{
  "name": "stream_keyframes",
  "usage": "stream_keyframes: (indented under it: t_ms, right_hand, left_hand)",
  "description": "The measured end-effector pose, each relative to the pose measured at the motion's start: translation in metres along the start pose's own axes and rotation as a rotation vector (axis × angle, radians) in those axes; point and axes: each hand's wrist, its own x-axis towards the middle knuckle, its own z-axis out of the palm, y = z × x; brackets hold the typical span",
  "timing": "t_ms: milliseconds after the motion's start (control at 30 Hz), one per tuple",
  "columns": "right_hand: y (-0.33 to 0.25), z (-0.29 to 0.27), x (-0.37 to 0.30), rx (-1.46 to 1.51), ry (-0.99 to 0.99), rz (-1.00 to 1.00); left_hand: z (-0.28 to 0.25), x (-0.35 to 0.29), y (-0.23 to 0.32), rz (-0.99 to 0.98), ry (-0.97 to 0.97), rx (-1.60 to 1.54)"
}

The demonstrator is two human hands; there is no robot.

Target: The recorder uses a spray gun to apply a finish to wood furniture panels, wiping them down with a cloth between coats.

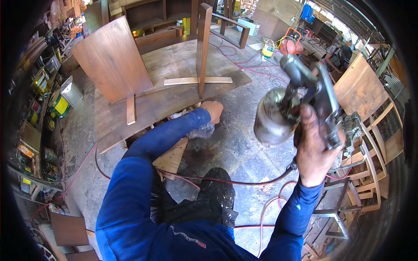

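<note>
My right hand (314, 145) is wrapped round the handle of a paint spray gun (300, 76), raised at the right. Beneath the gun hangs its metal cup (273, 116), smeared with paint. My left hand (213, 112) is closed, with its fingers mostly hidden, beside the near edge of a brown wooden tabletop (174, 98). Just under that wrist shows a crumpled greyish wad, perhaps a rag (201, 131); whether my fingers hold it I cannot tell. On the tabletop stand a leaning brown panel (112, 61) and an upright narrow board (203, 48).
A hose (244, 182) runs across the concrete floor past my knees. Unfinished wooden chair frames (376, 174) crowd the right side. Paint cans (59, 105) line the left shelf. Farther back are a yellow-and-white bucket (267, 50), a red tank (291, 46) and another person (338, 56).
</note>
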Motion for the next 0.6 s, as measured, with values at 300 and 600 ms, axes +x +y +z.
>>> stream_keyframes:
  t_ms: [300,600]
  right_hand:
    - [-0.004,0.019,0.025,0.066,-0.156,0.131]
    - [0.000,0.023,0.017,0.092,-0.029,0.054]
  left_hand:
    - [-0.029,-0.062,0.012,-0.080,-0.026,-1.319]
    - [-0.063,-0.097,0.054,0.175,-0.196,-1.981]
